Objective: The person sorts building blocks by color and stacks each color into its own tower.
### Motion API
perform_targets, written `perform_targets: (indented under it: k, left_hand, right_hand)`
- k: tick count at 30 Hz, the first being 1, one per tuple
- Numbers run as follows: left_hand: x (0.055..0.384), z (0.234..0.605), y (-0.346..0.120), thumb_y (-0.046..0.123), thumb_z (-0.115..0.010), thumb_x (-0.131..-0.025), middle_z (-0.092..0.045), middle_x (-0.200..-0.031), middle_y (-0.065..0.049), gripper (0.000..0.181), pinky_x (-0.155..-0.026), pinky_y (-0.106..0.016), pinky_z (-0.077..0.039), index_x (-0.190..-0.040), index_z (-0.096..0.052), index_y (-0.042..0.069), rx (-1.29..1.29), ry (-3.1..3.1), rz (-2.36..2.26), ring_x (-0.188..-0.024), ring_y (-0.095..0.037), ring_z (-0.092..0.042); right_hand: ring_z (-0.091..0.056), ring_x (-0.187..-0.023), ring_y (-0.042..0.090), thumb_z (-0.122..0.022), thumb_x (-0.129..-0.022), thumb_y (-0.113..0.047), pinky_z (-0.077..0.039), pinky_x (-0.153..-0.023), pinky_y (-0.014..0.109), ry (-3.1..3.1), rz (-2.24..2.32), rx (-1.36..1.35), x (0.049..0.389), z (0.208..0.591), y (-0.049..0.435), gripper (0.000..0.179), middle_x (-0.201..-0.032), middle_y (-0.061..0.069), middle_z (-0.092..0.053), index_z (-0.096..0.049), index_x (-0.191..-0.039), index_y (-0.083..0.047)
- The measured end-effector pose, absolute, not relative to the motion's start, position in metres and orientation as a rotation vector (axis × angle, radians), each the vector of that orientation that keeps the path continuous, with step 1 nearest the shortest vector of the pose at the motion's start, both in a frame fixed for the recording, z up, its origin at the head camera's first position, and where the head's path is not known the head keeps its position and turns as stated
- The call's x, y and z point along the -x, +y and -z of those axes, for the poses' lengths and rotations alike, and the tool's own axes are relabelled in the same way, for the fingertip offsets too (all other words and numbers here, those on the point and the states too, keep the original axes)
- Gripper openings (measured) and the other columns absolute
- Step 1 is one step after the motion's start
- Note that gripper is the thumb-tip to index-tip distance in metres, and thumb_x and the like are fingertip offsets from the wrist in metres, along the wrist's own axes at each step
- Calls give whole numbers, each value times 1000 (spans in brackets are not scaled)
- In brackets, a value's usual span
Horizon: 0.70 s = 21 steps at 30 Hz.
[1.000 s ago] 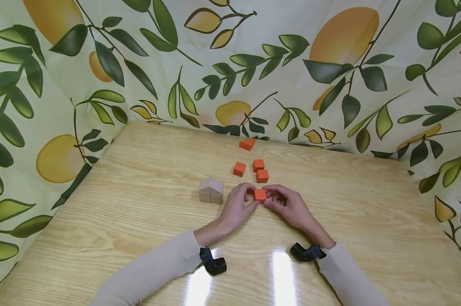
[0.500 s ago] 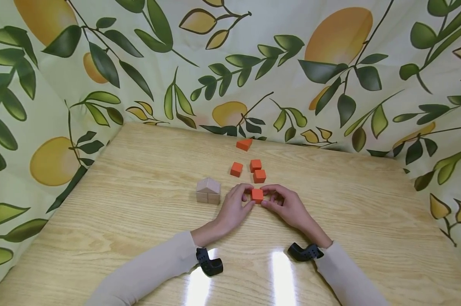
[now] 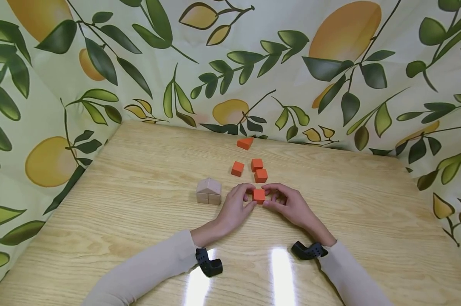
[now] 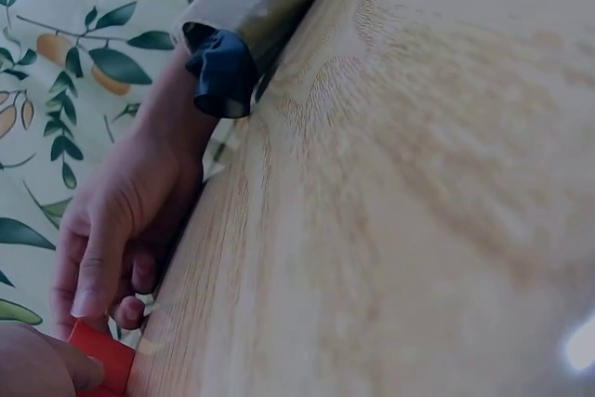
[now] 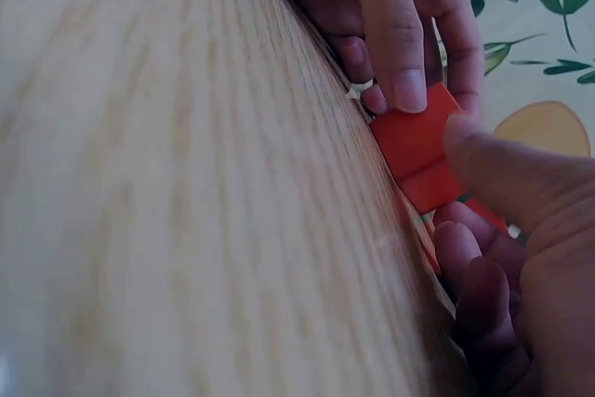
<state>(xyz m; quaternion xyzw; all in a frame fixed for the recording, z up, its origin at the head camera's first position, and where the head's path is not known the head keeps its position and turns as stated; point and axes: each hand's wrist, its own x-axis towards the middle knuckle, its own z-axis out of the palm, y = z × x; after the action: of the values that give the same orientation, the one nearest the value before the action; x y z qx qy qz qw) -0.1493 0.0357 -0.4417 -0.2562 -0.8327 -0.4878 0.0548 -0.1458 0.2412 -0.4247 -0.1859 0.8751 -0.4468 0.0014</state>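
Observation:
Between my left hand (image 3: 234, 208) and right hand (image 3: 291, 206) a small red cube (image 3: 259, 196) sits on the wooden table. Both hands pinch it from opposite sides with thumb and fingers. In the right wrist view the right thumb and the left thumb press the near face of the red block (image 5: 423, 141); a dark line crosses that face. The left wrist view shows only part of the red block (image 4: 110, 360) at the lower left corner. Left of the left hand stands a pale wooden house shape (image 3: 209, 192), a triangular block on square ones.
Just beyond the hands lie two red cubes close together, a nearer one (image 3: 260, 176) and a farther one (image 3: 257, 165). Another red cube (image 3: 237, 169) lies to their left. A red triangular block (image 3: 245, 143) is near the back edge, before a patterned cloth (image 3: 200, 85).
The hands and blocks keep their places on the table; only the head view shifts slightly.

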Motion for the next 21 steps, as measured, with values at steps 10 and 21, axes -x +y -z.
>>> perform_targets:
  k: [10,21]
  left_hand:
    - [151,442,35,2,-71,-85,-58,-101,-9,36,-69,-26,-43,-118,-56,0,770,-2530,1466,-81,-19,-51]
    - [150,441,35,3,-70,-86,-59,-105,-9,36,-69,-26,-42,-119,-56,1,784,-2551,1463,-82,-18,-51]
  right_hand:
    - [-62,-77,32,-65,-91,-5,-44,-59,22,2746,1692,528,152,418,243,29,-107,18,-64,-59,-117,4]
    - [-59,-76,19,-72,-87,-19,-44,-57,23,2793,1609,456,189,438,251,43,-115,4,-61,-56,-126,-11]
